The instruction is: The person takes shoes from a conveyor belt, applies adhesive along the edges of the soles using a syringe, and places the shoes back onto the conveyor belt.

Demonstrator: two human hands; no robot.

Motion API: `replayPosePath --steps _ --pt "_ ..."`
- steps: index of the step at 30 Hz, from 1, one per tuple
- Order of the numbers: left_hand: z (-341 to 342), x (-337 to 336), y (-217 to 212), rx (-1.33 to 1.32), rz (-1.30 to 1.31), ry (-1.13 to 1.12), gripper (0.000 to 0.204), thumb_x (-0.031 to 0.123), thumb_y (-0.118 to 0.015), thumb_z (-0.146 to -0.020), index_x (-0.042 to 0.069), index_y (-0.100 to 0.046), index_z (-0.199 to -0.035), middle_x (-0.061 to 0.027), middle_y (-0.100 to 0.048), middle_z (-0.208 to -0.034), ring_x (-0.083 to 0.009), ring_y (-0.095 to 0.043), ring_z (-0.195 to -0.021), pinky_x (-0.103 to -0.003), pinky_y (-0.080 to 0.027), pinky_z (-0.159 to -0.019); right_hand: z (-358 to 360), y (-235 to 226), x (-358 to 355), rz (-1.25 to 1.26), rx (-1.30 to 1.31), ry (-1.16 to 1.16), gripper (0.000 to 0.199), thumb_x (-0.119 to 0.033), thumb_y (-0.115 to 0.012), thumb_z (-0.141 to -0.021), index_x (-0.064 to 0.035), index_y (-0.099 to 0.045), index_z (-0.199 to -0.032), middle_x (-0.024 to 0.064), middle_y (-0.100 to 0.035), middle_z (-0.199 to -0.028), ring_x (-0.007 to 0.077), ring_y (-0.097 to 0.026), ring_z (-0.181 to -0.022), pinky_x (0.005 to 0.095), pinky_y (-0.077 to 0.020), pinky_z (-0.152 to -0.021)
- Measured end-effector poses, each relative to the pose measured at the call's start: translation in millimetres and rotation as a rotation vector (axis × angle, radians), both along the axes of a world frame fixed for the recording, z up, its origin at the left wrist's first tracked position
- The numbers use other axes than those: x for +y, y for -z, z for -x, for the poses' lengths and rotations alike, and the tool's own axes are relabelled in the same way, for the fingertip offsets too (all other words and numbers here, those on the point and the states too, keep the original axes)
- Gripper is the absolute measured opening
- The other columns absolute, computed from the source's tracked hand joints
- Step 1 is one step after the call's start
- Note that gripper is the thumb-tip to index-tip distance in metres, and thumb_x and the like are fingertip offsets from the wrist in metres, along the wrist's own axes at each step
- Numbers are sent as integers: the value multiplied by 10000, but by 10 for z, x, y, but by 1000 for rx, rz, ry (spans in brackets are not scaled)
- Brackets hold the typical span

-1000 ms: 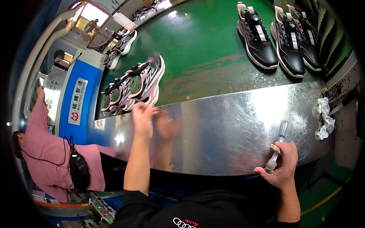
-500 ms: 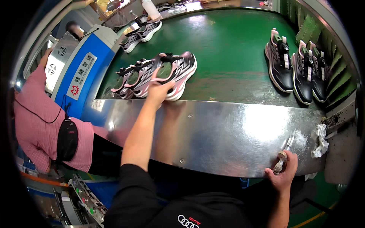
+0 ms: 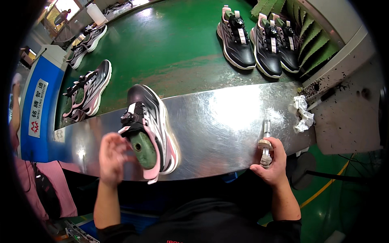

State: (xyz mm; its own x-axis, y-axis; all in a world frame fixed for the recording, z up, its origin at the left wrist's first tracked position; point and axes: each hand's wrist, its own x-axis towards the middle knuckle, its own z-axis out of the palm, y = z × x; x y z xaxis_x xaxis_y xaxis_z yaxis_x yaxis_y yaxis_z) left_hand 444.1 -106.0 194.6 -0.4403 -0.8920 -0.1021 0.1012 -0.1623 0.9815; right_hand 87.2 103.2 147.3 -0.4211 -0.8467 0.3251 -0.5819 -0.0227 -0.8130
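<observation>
A black, grey and pink sneaker (image 3: 159, 121) with a white sole stands on the metal strip in front of me, toe pointing away. A green shoe last (image 3: 144, 152) fills its opening. Beside its heel, my left hand (image 3: 113, 158) is slightly blurred, fingers apart, holding nothing. My right hand (image 3: 273, 162) is closed around a small hand tool (image 3: 265, 148) with a clear tip, a beige disc and a wrapped grip. Its tip points away from me over the metal.
More sneakers stand on the green belt (image 3: 170, 48): one pair (image 3: 87, 91) at left, others farther back, several black ones (image 3: 239, 44) at right. White crumpled tissue (image 3: 303, 113) lies at the metal strip's (image 3: 202, 133) right end. A person in pink (image 3: 56, 186) is at left.
My left hand has brought a sneaker from the row at left onto the metal strip and let go of it. My right hand keeps the tool. The view has turned right.
</observation>
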Motion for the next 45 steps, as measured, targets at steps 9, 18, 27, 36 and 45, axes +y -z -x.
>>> replayPosePath --steps 9,18,27,36,45 --pt "330 -1472 395 -529 58 90 341 389 -517 -899 65 -566 -804 31 -529 -713 -57 -476 -635 -215 -386 -570 -4 -147 216 44 -526 117 835 -377 -812 -639 -8 -416 -1275 46 -543 -972 101 -520 -837 236 -439 -746" --pt "1115 -822 -249 48 -51 113 403 228 -649 -764 -28 -470 -1019 -92 -562 -852 -151 -596 -745 -292 -530 -650 -151 -428 256 -33 -341 86 857 -537 -751 -626 45 -464 -1186 75 -537 -976 147 -545 -831 277 -461 -756" --pt "1091 -380 -201 713 -260 347 522 84 -644 -710 19 -465 -1196 -121 -597 -1074 -228 -601 -977 -357 -483 -881 -405 -926 -150 148 -577 -115 856 -596 -764 -580 18 -453 -1089 82 -528 -840 164 -538 -745 275 -453 -651" --pt "901 -327 -39 671 -30 484 665 24 -712 -631 49 -422 -1229 -79 -526 -1131 -191 -502 -1078 -351 -384 -951 -770 -1533 -655 234 -979 -645 610 -590 -597 -782 -95 -428 -1096 162 -572 -690 167 -448 -540 276 -296 -490" --pt "844 -204 -210 627 -24 485 670 -46 -692 -493 80 -482 -1117 -196 -573 -1100 -300 -556 -1058 -426 -450 -894 -935 -1624 -764 194 -1034 -718 565 -552 -569 -824 -98 -417 -1124 223 -603 -759 212 -546 -593 292 -388 -530"
